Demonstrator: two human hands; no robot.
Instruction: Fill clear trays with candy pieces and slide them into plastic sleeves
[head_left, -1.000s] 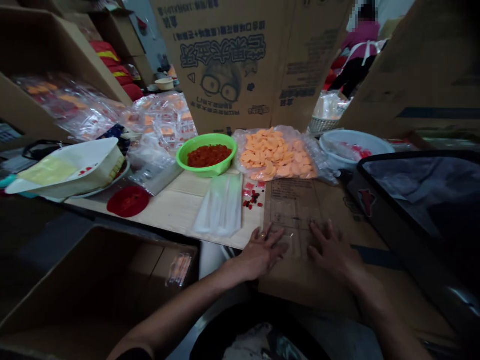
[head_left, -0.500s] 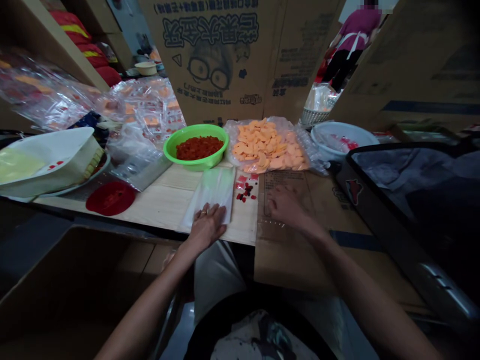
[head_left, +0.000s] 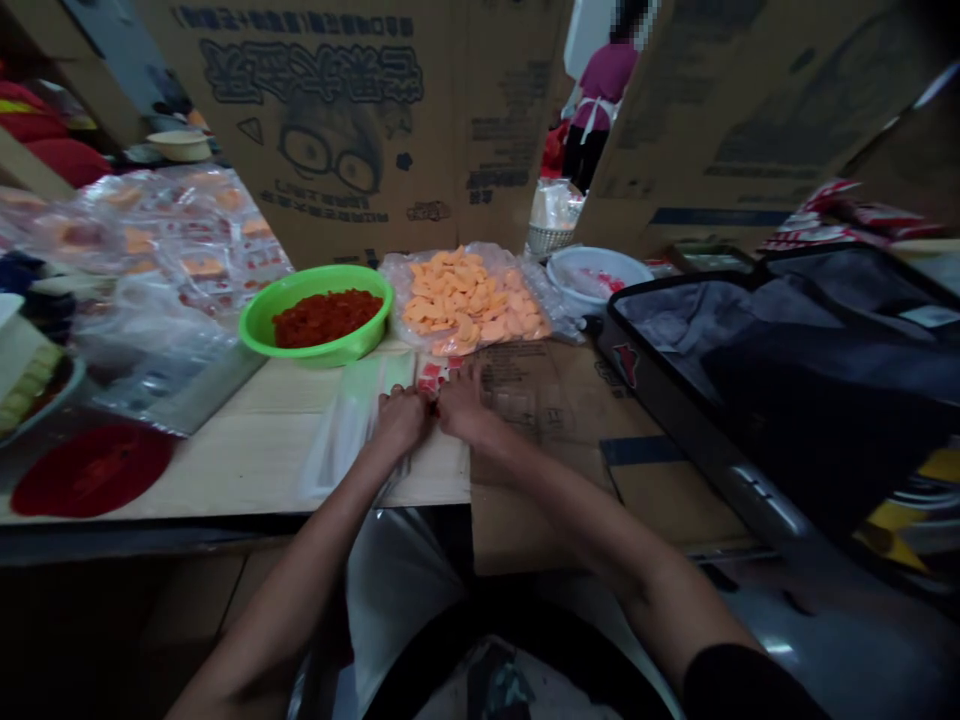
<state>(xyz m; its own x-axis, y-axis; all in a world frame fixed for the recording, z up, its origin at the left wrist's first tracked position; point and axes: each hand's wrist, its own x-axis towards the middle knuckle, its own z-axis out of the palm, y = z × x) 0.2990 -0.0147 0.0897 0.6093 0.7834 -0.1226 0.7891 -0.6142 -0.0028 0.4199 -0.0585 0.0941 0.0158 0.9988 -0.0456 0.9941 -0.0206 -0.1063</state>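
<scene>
My left hand is closed, its fingers curled at the right edge of a flat stack of thin plastic bags. Almost touching it is my right hand, fingers bent inward above the small dark red pieces on the board. Whatever lies between the fingertips is too small and blurred to make out. Small red packets lie just beyond the hands. Farther back stand a green bowl of red-brown pieces and an open plastic bag of orange crescent-shaped pieces.
An open black case stands at right, near a pale bowl with red-and-white contents. At left lie a red disc and clear packaging. Cardboard panels rise behind; a person stands beyond the gap.
My right hand has moved left from the cardboard to the red pieces. My left hand has slid off the bag stack's front toward its right edge and closed. The view has turned right.
</scene>
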